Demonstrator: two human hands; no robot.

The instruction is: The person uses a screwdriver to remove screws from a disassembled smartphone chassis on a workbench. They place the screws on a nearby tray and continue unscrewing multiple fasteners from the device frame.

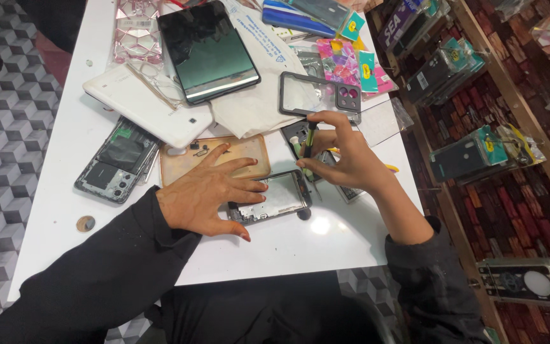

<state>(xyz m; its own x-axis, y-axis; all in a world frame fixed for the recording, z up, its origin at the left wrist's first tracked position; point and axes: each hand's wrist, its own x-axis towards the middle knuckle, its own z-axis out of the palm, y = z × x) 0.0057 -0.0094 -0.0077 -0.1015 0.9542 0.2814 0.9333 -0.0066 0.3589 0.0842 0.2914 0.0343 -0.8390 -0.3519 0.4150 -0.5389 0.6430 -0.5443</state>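
Observation:
My left hand (211, 194) lies flat, fingers spread, pressing down on an opened phone frame (284, 194) on the white table (65, 165). My right hand (345, 156) grips a thin black-handled screwdriver (309, 141), held upright with its tip at the frame's right end. Under my left fingers sits a tan phone back cover (249, 153) with small parts on it.
A disassembled phone (112, 162) lies left, beside a white tablet (148, 105) and a dark tablet (208, 51). A clear phone case (319, 95), packaged accessories (348, 64) and a coin (85, 223) are around. Packaged cases (472, 153) lie on the red floor at right.

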